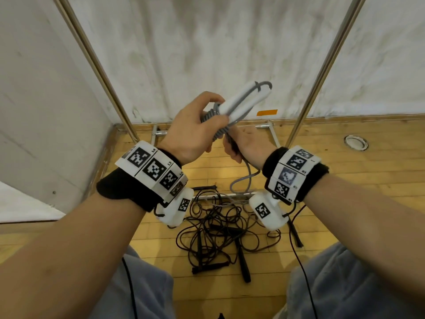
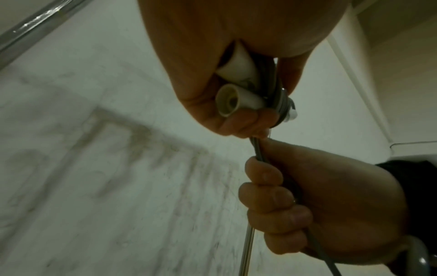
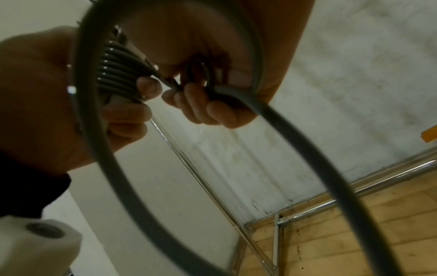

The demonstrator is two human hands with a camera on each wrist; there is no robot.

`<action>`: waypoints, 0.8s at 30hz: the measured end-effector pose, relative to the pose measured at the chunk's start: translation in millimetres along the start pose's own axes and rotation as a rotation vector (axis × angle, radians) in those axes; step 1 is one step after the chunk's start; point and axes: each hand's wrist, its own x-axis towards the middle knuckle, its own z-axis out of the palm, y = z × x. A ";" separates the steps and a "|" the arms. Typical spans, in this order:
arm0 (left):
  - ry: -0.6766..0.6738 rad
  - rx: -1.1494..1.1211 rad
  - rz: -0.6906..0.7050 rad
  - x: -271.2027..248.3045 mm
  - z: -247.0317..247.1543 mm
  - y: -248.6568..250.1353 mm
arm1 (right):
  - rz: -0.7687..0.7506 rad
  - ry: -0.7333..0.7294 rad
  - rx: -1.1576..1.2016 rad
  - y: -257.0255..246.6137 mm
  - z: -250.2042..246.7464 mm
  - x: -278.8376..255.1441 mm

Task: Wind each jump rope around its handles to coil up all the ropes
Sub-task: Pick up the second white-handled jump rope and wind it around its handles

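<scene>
My left hand [image 1: 195, 130] grips a pair of white handles [image 1: 243, 100] held side by side and pointing up and right. Grey rope is wound in tight turns [image 3: 118, 74] round their lower part. In the left wrist view the handles' round ends [image 2: 232, 100] stick out of the left hand [image 2: 212, 104]. Just below, my right hand [image 1: 243, 146] is a fist round the grey rope [image 2: 258, 149]. The loose remainder [image 1: 241, 180] hangs in a loop [image 3: 295, 140] toward the floor. Several black jump ropes [image 1: 218, 226] lie tangled on the floor below.
Two slanting metal poles [image 1: 96, 65] [image 1: 326, 65] of a frame stand on either side, with its base bars [image 1: 264, 126] on the wooden floor. A stained wall is close behind. Orange tape [image 1: 266, 112] and a round floor fitting [image 1: 356, 142] are at the right.
</scene>
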 end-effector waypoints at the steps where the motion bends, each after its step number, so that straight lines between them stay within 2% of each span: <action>1: 0.024 0.001 -0.001 1.2 0.2 -1.1 | 0.001 0.007 0.008 -0.5 1.9 0.2; 5: 0.185 -0.005 -0.022 9.8 -3.6 -5.7 | 0.010 -0.032 -0.032 -2.6 4.5 -1.8; 8: 0.323 0.004 -0.078 17.2 -9.3 -9.2 | -0.004 -0.057 -0.189 -0.7 7.2 -3.3; 10: 0.332 0.054 -0.128 19.7 -8.5 -13.4 | 0.061 -0.024 -0.375 1.7 4.8 -2.1; 13: 0.262 0.090 -0.211 20.8 -2.6 -18.9 | 0.213 0.026 -0.739 10.1 -2.0 0.0; 14: 0.235 0.068 -0.236 21.2 -1.1 -20.2 | 0.200 0.057 -0.766 10.0 -2.6 -1.8; 15: 0.205 0.033 -0.259 21.7 -0.4 -20.8 | 0.141 0.090 -0.726 7.9 -1.5 -3.9; 17: 0.131 -0.062 -0.292 22.6 0.0 -19.9 | 0.016 0.084 -0.497 2.0 3.6 -6.8; 20: 0.017 -0.206 -0.285 22.2 1.4 -14.7 | -0.012 -0.009 -0.191 -5.5 10.8 -8.1; 24: -0.066 -0.334 -0.255 20.8 0.6 -9.8 | -0.071 -0.001 0.032 -11.0 11.8 -8.8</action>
